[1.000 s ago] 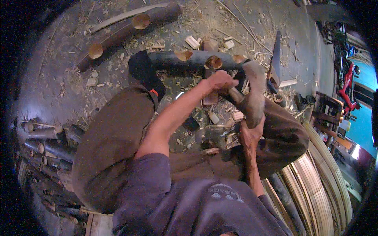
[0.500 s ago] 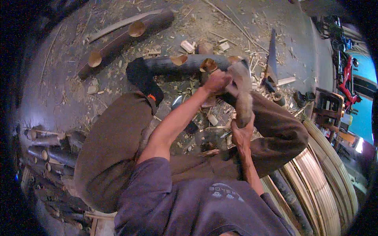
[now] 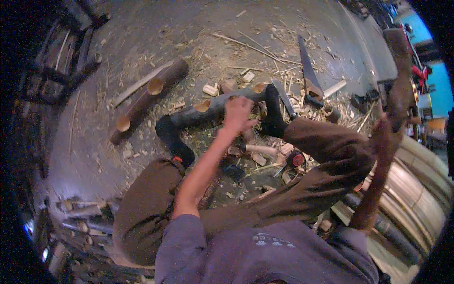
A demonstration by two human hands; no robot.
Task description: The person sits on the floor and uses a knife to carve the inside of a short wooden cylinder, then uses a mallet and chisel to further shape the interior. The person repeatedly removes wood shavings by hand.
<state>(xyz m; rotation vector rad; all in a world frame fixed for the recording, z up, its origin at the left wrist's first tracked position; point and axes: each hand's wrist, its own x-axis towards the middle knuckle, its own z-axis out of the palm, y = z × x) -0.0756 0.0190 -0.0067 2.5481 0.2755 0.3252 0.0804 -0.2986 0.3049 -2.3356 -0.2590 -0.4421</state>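
Observation:
A dark round pole (image 3: 182, 117) with pale scooped notches lies crosswise on the floor before me, my dark-clad feet (image 3: 273, 106) against its ends. My left hand (image 3: 239, 116) is over the pole's middle, slightly blurred, with its fingers partly apart; no tool shows in it. Raised at the far right, my right hand (image 3: 384, 132) is closed round a thick wooden club (image 3: 399, 75). The club stands nearly upright, its wider end uppermost. Beneath my left forearm's side, a pale wooden handle (image 3: 260, 150) lies among offcuts.
A second notched pole (image 3: 139, 110) lies at the left. Beyond my right foot are a handsaw (image 3: 308, 68) and a narrow blade (image 3: 283, 98). A red and black round object (image 3: 295, 160) lies by my right leg. Split bamboo strips (image 3: 416, 189) are stacked at right.
My right hand has swung the club up and far to the right, away from the pole. My left hand's fingers have loosened over the pole. The whole view has shifted.

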